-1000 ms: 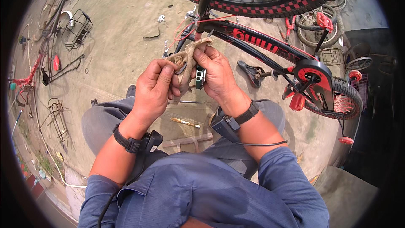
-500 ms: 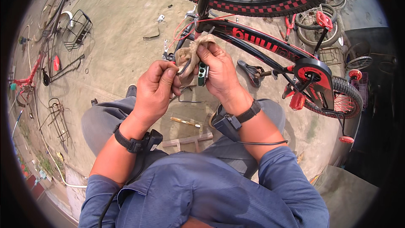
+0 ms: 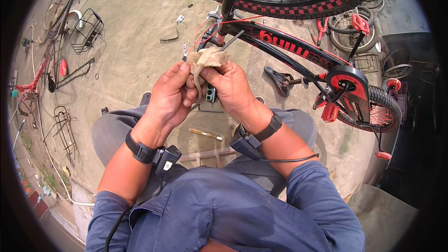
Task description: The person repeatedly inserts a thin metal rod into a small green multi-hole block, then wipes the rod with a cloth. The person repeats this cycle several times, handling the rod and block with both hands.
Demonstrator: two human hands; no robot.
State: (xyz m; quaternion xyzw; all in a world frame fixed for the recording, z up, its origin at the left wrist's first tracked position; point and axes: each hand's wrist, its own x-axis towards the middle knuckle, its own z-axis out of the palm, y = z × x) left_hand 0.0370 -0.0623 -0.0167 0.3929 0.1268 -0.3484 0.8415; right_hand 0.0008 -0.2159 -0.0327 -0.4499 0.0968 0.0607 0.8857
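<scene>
In front of me, both of my hands are closed close together around a crumpled beige rag (image 3: pixel 212 57). My left hand (image 3: pixel 169 92) pinches the rag's left side between thumb and fingers. My right hand (image 3: pixel 233 89) grips its right side and also holds a small dark green block with round holes (image 3: pixel 211 94) under the fingers. A thin dark rod (image 3: pixel 232 40) sticks out of the rag toward the upper right; the rest of it is hidden in the cloth. An upside-down black and red bicycle (image 3: pixel 284 49) stands just beyond my hands.
A brush with a wooden handle (image 3: pixel 205 134) lies on the ground between my legs. Red-handled pliers (image 3: pixel 322 30) and loose wheels (image 3: pixel 352 37) are beyond the bicycle frame. To the left are a black wire basket (image 3: pixel 87 30) and a wire rack (image 3: pixel 64 130).
My hands have drawn closer together, and the rag is now bunched between them. The rod's bent end, visible near my left fingers before, is covered; its straight end shows longer at upper right.
</scene>
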